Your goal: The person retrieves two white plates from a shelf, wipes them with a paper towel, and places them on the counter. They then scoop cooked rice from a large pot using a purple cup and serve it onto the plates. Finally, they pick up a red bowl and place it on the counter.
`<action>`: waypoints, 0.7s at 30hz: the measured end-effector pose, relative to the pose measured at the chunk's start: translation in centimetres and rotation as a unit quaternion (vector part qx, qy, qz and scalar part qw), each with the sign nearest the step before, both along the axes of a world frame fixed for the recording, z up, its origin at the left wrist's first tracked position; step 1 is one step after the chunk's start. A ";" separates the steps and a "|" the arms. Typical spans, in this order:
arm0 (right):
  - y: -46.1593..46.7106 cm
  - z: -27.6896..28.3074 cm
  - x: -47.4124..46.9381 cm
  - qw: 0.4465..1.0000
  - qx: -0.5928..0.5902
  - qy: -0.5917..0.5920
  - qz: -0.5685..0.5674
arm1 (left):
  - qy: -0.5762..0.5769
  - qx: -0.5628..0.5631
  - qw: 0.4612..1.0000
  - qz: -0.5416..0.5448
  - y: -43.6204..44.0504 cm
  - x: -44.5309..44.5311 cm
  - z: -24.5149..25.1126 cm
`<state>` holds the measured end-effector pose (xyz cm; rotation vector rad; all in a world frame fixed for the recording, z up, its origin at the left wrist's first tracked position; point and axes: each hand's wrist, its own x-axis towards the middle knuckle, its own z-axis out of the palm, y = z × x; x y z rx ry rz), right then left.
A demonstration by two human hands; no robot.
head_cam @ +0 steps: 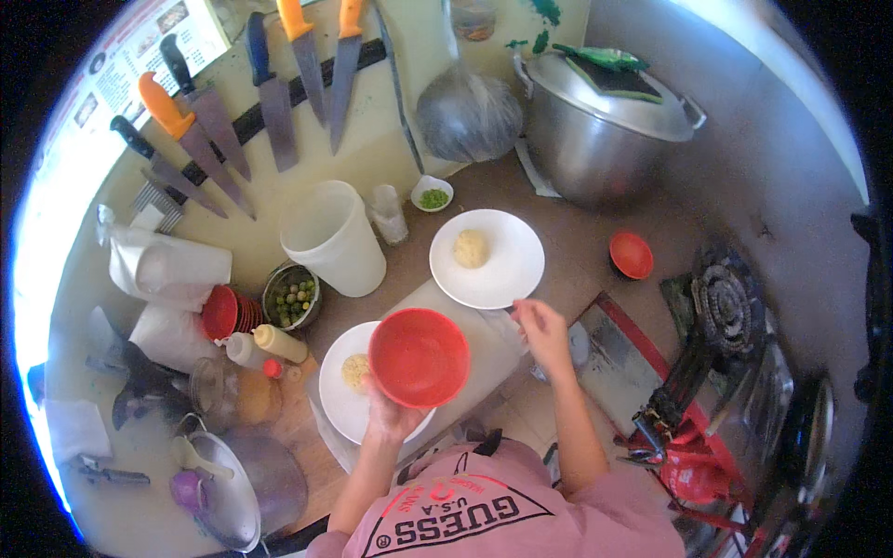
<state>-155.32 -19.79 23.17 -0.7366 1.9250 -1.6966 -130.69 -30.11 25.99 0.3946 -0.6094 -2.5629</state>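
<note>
My left hand (392, 413) holds a red bowl (419, 358) over a white plate (338, 411), tilted so that its inside shows. A mound of pale rice (355, 371) lies on that plate, partly hidden by the bowl and hand. My right hand (544, 333) is beside the near rim of a second white plate (513, 275), with its fingertips close together; whether they touch the rim or pinch something small I cannot tell. A rounded mound of rice (471, 249) sits on this second plate. Both plates are by a pale cutting board (481, 349).
Behind stand a white plastic tub (335, 237), a glass (388, 215), a small dish of chopped greens (432, 194) and a large lidded pot (607, 132). Several knives (279, 118) hang on the wall. Squeeze bottles (279, 342) are at left; a small red bowl (631, 255) and gas burner (725, 300) at right.
</note>
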 end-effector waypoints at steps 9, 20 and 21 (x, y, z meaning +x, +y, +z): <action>1.5 1.3 2.7 0.998 0.044 -0.030 0.041 | -0.044 -0.060 0.997 0.008 -0.7 -0.2 0.3; 1.7 1.1 2.8 0.998 0.021 0.063 0.019 | 0.010 -0.046 0.998 0.036 -3.2 -1.6 1.5; 2.1 1.0 2.6 0.997 0.032 0.070 0.012 | 0.022 -0.041 0.998 0.032 -3.5 -1.7 1.5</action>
